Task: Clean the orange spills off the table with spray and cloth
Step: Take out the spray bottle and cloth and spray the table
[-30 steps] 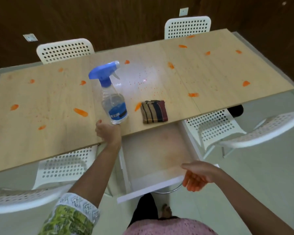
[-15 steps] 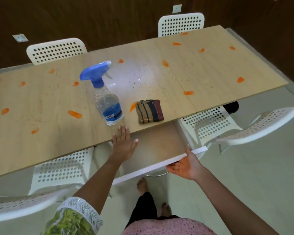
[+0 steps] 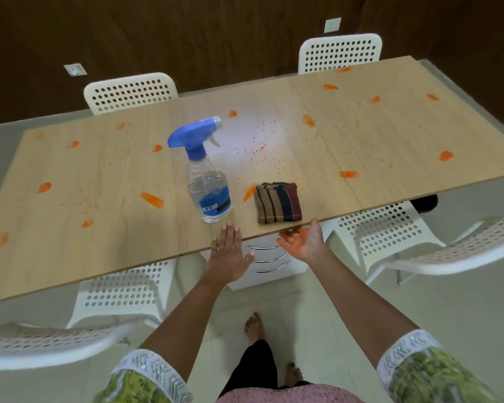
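Both arms are bare from the wrist to above the elbow, and the left hand [image 3: 229, 253] and right hand [image 3: 303, 242] wear no rings or bands that can be made out. Each short sleeve, the left sleeve [image 3: 140, 379] and the right sleeve [image 3: 428, 370], is a green and yellow leafy print finished with a wide white lace-like cuff. A pink knitted or eyelet top [image 3: 285, 395] covers the front, with black trousers [image 3: 256, 365] below. The feet [image 3: 253, 327] are bare.
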